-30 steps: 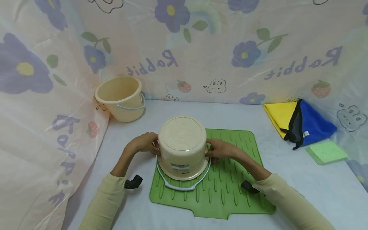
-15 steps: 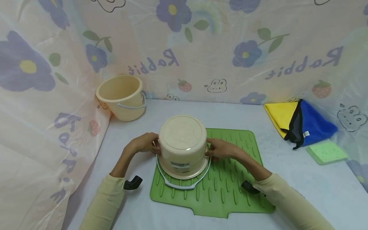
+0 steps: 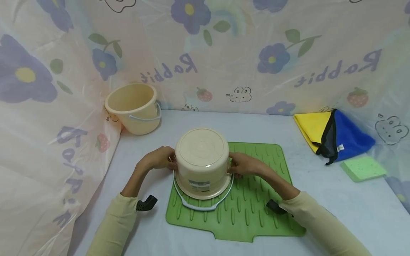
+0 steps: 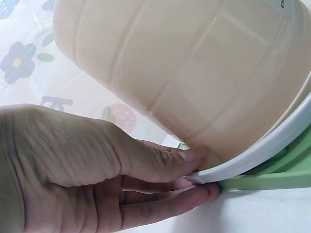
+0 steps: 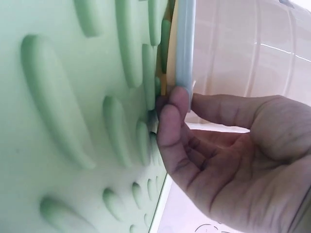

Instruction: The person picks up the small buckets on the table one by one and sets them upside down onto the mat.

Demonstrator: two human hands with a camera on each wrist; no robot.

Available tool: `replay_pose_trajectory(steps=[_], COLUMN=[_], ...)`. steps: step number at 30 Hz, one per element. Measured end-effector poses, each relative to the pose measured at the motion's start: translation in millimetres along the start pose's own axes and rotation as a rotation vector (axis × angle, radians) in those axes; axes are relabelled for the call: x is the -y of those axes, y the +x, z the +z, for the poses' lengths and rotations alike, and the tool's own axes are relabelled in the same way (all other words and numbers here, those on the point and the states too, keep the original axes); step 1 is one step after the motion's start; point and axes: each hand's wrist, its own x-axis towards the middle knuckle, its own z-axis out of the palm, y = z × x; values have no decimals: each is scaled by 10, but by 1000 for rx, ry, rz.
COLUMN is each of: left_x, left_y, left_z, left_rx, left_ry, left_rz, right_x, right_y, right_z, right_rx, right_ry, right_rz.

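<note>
A cream plastic bucket (image 3: pixel 201 156) stands upside down on the left part of a green ridged mat (image 3: pixel 256 213), its base facing up. Its pale handle (image 3: pixel 205 208) lies in front of it on the mat. My left hand (image 3: pixel 160 157) grips the rim on the left side; in the left wrist view the thumb (image 4: pixel 194 154) lies on the bucket wall, near the handle's end, with fingers beneath. On the right side my right hand (image 3: pixel 245 164) pinches the rim, its curled fingers (image 5: pixel 171 126) at the handle's end. The bucket's inside is hidden.
Another cream bucket (image 3: pixel 141 121) stands upright at the back left, against the floral curtain (image 3: pixel 224 64). A yellow and blue cloth (image 3: pixel 349 137) lies at the back right, with a light green sponge (image 3: pixel 363 168) in front of it. All rest on a white tabletop (image 3: pixel 250 128).
</note>
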Motion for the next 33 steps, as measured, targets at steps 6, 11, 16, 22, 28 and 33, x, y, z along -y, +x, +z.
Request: replay_pose_trajectory(steps=[6, 11, 16, 22, 28, 33], left_x=[-12, -38, -54, -61, -48, -46], left_y=[-18, -61, -76, -70, -80, -128], left_z=[9, 10, 2, -17, 8, 25], left_rx=[-4, -6, -11, -8, 1, 3], left_ry=[-5, 8, 23, 39, 15, 8], left_rz=[-3, 26, 29, 20, 17, 23], right_x=[-9, -65, -56, -22, -38, -26], right_y=[-12, -13, 2, -5, -49, -97], right_z=[33, 77, 96, 112, 127, 127], right_rx=[-21, -35, -56, -83, -83, -76], right_ry=[15, 36, 4, -41, -17, -8], right_rz=[-6, -46, -56, -54, -52, -49])
